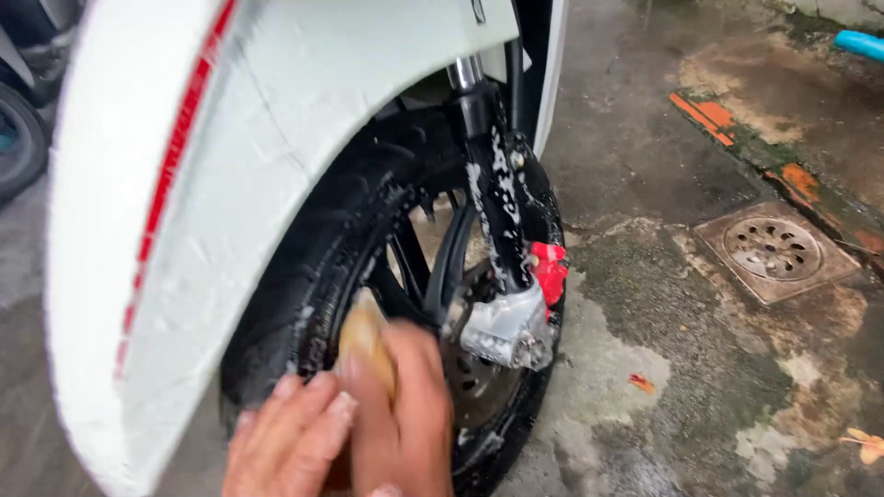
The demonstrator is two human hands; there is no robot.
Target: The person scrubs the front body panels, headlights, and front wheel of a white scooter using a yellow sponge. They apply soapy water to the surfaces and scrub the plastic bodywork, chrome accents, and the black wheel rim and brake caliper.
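1. Your right hand (405, 414) was curled around a tan sponge (364, 336), fingers wrapped over it so only the top end poked out. It was pressed against the front wheel (368, 267), right at the inside edge of the black tire where the spokes start.
2. Your left hand (285, 442) sat just beside the right, touching it. Its fingers (322, 405) were mostly straight and held together, laid flat against the lower part of the tire. I couldn't tell if it had anything under the palm; it looked like it was only resting there.
3. The sponge was low on the wheel, on the side toward the white fender (203, 212), which had a red stripe and a film of suds on it.
4. The fork leg (497, 202) was speckled with foam, and the silver brake caliper (506, 327) with its red part sat just past your right hand, close but not touching as far as I could see.
5. The wet concrete floor (645, 304) had a square drain cover (772, 248) well off toward the right edge of the view.
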